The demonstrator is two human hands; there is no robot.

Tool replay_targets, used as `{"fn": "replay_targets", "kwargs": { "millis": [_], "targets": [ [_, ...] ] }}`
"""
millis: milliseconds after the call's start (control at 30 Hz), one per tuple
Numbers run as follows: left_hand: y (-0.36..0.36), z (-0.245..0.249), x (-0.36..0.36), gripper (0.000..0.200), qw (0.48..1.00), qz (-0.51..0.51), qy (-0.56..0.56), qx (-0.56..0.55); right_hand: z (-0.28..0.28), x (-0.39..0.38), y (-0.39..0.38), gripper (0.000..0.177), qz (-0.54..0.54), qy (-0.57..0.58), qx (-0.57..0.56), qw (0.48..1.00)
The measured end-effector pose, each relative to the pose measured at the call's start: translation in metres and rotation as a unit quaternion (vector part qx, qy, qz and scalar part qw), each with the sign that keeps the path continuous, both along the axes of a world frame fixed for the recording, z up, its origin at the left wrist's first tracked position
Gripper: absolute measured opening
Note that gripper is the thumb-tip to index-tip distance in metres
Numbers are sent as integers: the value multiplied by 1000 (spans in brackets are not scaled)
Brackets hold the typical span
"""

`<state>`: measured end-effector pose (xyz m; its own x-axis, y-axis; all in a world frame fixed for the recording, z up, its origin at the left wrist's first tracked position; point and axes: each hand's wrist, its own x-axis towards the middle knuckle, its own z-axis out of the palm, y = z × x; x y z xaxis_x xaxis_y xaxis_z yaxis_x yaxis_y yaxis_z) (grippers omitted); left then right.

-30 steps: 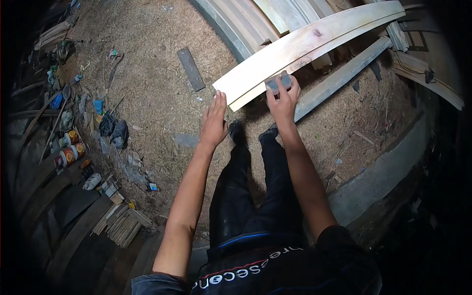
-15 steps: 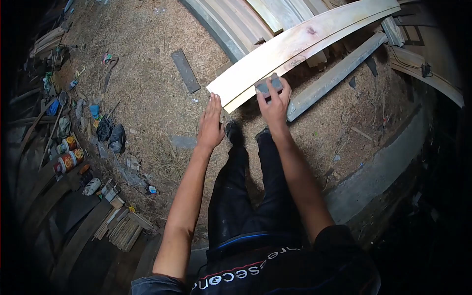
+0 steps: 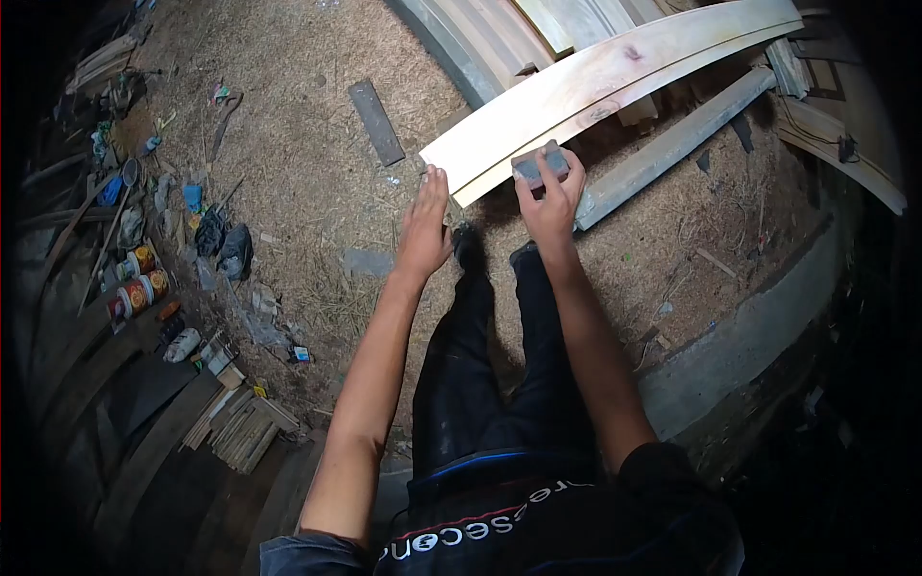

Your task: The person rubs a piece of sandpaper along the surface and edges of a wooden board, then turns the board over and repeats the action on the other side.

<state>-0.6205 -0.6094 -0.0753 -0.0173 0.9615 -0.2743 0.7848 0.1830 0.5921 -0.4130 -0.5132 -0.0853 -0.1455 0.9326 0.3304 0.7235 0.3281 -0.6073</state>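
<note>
Underfoot everywhere, a sawdust floor strewn with shavings. Across the far centre and right, a long pale plank, slightly bowed, propped clear of the floor and slanting from near-left up to far-right. Under it and just nearer, a gray beam lying along much the same slant. At the near left, a bundle of thin slats beside dark boards.

Reaching out to the plank's near-left corner, the left hand, flat, fingers straight and pressed together, tips right at the corner; cannot tell whether touching. To its right, the right hand, fingers curled over a gray block and gripping it, pressed against the plank's near edge not far from that same corner.

Left of the plank's end, flat on the sawdust, a dark slat. At the far left edge among litter, two orange-labelled cans lying side by side.
</note>
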Motion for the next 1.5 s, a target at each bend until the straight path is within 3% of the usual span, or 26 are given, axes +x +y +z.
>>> {"fn": "replay_targets", "kwargs": {
  "millis": [233,333,433,500,633,700,767,867,967,1033,1133,1233,1300,1433,1500],
  "targets": [
    [2,-7,0,101,1000,8,-12,6,9,-60,-65,45,86,11,-79,993],
    [1,-7,-3,101,1000,2,-11,5,3,-36,-31,45,23,3,-6,1000],
    [2,-5,-3,102,1000,2,-11,-3,6,-24,-16,53,-6,-35,-16,999],
    [4,-5,-1,102,1000,7,-12,-4,3,-36,-30,55,-7,12,6,1000],
    [3,-19,-4,102,998,5,-47,48,5,-57,-70,54,109,13,-95,989],
    [1,-19,-4,102,995,1,-61,75,-1,-42,-50,52,107,21,-63,992],
    [2,-8,-4,100,1000,-3,-22,15,-1,-20,-16,50,17,7,-9,1000],
    [3,-5,-1,99,1000,3,-8,0,9,-7,6,45,-30,-40,-1,999],
    [2,-9,-1,100,999,9,-36,21,8,-36,-23,44,-9,24,-2,1000],
    [0,-14,-1,100,997,9,-56,44,13,-55,-58,45,101,11,-71,992],
    [4,-9,-2,101,996,7,-65,53,12,-46,-51,40,117,25,-38,992],
    [6,-3,-2,102,998,5,-52,30,2,0,9,42,13,-21,26,999],
    [3,-6,-2,102,998,2,-49,27,8,23,40,46,9,-17,-10,1000],
    [4,-7,4,103,998,17,-45,40,8,3,14,46,-4,-11,-23,1000],
    [4,-5,6,102,997,28,-59,38,4,-18,-18,51,82,-5,-36,996]
  ]
}}
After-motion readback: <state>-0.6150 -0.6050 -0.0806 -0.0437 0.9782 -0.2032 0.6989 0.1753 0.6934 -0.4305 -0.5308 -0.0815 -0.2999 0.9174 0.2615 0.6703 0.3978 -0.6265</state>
